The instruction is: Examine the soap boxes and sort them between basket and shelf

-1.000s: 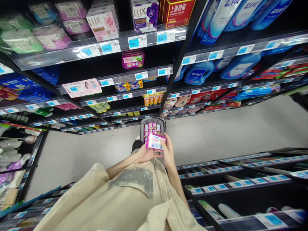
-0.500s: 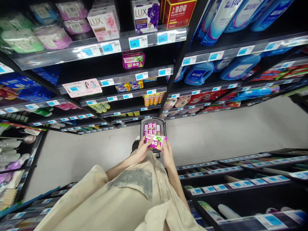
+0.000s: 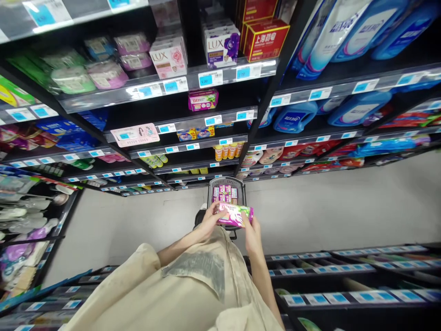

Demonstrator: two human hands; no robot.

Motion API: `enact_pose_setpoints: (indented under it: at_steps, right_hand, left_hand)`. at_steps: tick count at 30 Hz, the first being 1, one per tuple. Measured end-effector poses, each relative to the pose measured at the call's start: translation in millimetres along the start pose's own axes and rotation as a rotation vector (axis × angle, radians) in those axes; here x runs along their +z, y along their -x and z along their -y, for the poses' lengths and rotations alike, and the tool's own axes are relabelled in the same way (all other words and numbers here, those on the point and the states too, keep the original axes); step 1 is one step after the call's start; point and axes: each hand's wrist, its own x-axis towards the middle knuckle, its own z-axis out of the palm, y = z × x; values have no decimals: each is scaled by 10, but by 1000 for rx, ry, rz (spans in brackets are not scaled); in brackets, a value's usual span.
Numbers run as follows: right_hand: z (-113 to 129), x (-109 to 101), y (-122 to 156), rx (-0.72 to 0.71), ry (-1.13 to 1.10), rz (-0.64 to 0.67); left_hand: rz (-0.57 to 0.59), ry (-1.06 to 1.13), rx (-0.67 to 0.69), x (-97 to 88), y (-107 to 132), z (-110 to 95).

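Note:
A purple and white pack of soap point(image 3: 235, 215) is held in front of my body, its printed face turned up. My left hand point(image 3: 211, 219) grips its left end, thumb on top. On the right end, my right hand point(image 3: 252, 230) has its thumb over the printed face and its fingers behind. Just beyond the pack stands a grey basket point(image 3: 242, 187) on the floor, with several similar purple and white packs inside. The held pack hides part of the basket's near side. Another purple pack point(image 3: 203, 99) lies on the shelf ahead.
Shelving point(image 3: 151, 96) ahead carries boxed soaps point(image 3: 222, 45), a red soap box point(image 3: 266, 39) and blue detergent bottles point(image 3: 295, 116). More shelves point(image 3: 330, 271) stand close behind me at right, others point(image 3: 37, 230) at far left. Grey floor point(image 3: 310, 207) runs between them.
My right thumb has moved from the pack's end onto its printed face. The view has shifted, so shelves, basket and hands appear lower and further right.

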Motion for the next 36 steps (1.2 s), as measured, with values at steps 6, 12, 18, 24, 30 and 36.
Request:
enact_pose_setpoints:
  at_steps: [6,12,18,24,30,36]
  right_hand:
    - [-66,-16,-1,23,-16,-36]
    - [-113,3,-10,16,-70,-79]
    - [-42,22,-23,49,-26,59]
    - [34,14,-51,33,-54,42]
    - [32,-28,-100,32,-3,149]
    - [8,22,-110,23,2,158]
  left_hand:
    - [234,-155,5,-102,19,-163]
    - [345,-201,-100,-122,-49,-224]
    - [299,-263,-29,-143,-271,-398]
    - [282,-469,218,-206,-644,-1110]
    - [167,-476,552,-179,-1247,-2331]
    - [18,-438,872,36,-1778,-3268]
